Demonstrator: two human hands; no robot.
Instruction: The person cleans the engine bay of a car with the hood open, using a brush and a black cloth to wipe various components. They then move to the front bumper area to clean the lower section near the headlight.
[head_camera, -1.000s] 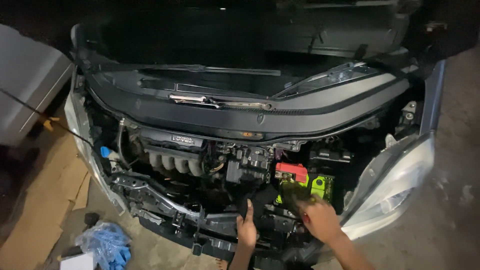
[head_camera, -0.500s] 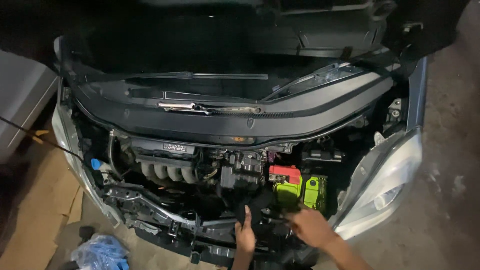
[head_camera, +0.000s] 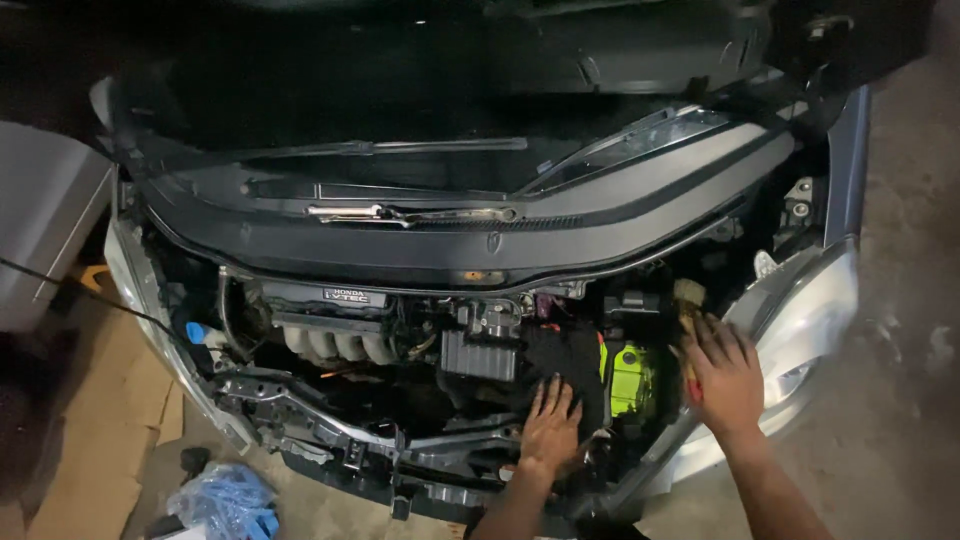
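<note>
I look down into a car's open engine bay (head_camera: 450, 350). My left hand (head_camera: 550, 425) lies flat, fingers apart, on a black cloth (head_camera: 572, 358) draped over the battery area. Just right of the cloth sits a bright yellow-green part (head_camera: 630, 380). My right hand (head_camera: 725, 375) is at the bay's right edge beside the headlight (head_camera: 815, 310). It holds a brush (head_camera: 688, 298) with tan bristles pointing away from me and a bit of red handle showing by the thumb.
The silver intake manifold (head_camera: 335, 345) is at the bay's left, the wiper cowl (head_camera: 410, 213) behind it. On the floor lie a blue plastic bag (head_camera: 220, 500) and cardboard (head_camera: 90, 430). A grey panel (head_camera: 40, 230) stands at far left.
My right hand moved with the brush from the battery to the right edge by the headlight. The black cloth now hides the red cover, and my left hand has spread flat on it.
</note>
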